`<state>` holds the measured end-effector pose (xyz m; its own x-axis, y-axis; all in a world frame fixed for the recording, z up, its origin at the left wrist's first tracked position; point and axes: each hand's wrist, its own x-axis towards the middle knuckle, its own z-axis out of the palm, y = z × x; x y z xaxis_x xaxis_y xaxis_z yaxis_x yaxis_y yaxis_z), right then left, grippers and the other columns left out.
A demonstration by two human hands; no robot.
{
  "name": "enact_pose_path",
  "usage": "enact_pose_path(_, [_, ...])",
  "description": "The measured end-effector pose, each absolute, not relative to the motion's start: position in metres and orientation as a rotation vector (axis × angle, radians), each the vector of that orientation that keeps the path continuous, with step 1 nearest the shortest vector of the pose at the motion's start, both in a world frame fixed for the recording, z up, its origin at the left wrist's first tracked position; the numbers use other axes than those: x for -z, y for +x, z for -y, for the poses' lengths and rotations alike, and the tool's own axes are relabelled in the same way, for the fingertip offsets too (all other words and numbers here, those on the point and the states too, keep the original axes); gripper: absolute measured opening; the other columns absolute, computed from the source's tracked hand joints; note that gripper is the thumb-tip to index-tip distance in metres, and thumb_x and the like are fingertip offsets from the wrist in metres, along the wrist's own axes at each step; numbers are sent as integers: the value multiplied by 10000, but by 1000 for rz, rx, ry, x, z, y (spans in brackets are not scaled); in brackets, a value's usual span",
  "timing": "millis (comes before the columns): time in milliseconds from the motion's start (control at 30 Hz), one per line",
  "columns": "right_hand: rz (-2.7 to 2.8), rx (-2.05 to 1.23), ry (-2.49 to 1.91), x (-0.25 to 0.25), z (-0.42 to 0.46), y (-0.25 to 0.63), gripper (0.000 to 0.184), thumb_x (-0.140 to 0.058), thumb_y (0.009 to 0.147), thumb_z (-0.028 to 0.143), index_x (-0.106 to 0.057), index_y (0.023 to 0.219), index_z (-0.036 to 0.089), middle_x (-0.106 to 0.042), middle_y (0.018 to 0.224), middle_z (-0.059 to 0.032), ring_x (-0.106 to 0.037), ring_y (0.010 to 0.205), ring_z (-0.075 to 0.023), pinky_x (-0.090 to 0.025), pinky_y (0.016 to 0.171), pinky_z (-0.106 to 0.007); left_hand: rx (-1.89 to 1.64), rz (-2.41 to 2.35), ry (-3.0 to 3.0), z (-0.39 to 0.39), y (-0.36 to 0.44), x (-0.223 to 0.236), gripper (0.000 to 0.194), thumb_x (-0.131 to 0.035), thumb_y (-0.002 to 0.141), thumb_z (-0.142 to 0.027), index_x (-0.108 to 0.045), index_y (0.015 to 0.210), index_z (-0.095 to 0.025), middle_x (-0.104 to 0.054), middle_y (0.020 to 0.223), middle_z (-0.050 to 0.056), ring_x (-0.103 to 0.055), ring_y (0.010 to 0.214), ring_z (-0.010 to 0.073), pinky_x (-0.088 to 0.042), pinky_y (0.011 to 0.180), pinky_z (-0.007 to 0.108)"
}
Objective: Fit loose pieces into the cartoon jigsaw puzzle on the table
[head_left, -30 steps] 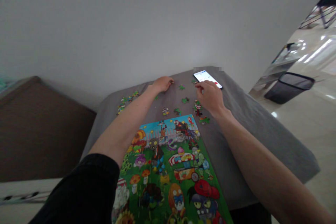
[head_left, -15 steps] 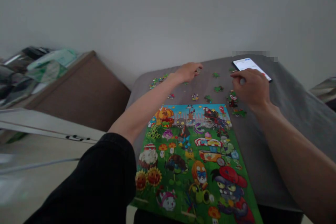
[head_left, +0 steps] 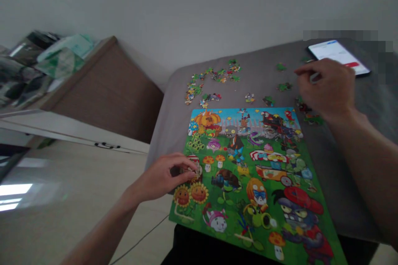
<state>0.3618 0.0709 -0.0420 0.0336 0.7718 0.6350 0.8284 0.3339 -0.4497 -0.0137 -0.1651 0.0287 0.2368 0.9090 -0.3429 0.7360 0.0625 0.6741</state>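
Nearest, fingers of the left hand (head_left: 163,176) pinched on a small jigsaw piece (head_left: 193,168) just above the assembled jigsaw puzzle (head_left: 248,182), where a slip could knock neighbouring pieces loose; farther off, fingers of the right hand (head_left: 326,87) curled, any pinch too blurred to tell, a smartphone (head_left: 338,54) just past them and loose jigsaw pieces (head_left: 214,75) to their left on the grey worktop (head_left: 174,87), open to scattering from a careless sweep.

A green-and-blue cartoon jigsaw puzzle (head_left: 248,198) on grey cloth (head_left: 348,190).

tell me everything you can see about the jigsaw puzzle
The jigsaw puzzle lies flat and assembled on a grey cloth, its printed surface a cartoon scene of plants and zombies on green grass under blue sky. The left hand touches its left edge, and loose pieces lie beyond its far edge.
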Motion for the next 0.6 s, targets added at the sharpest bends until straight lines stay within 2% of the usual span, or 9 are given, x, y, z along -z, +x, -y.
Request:
enact_pose_path(167, [1735, 102, -1466, 42, -70, 364, 226, -594, 842, 160, -802, 926, 184, -797, 941, -129, -687, 826, -216, -495, 865, -387, -368, -1543, 1683, 182, -12, -14, 131, -691, 941, -401, -784, 956, -311, -745, 1045, 14, -695, 983, 179, -574, 890, 349])
enact_pose_path(400, [1755, 111, -1469, 41, -69, 363, 240, -581, 849, 200, -808, 926, 181, -798, 928, -121, -683, 795, -196, -483, 829, -354, -385, -1435, 1906, 182, -13, -6, 138, -683, 984, -429, -784, 1033, -348, -731, 1026, 8, -650, 1075, 201, -518, 1032, 413])
enact_pose_path(600, [1772, 112, -1424, 41, -69, 362, 240, -568, 828, 195, -800, 889, 200, -794, 885, -104, -671, 758, -200, -483, 789, -350, -326, -1550, 1989, 182, -14, 1, 155, -751, 931, -423, -770, 1082, -396, -632, 1296, 17, -523, 1279, 254, -454, 1135, 476])
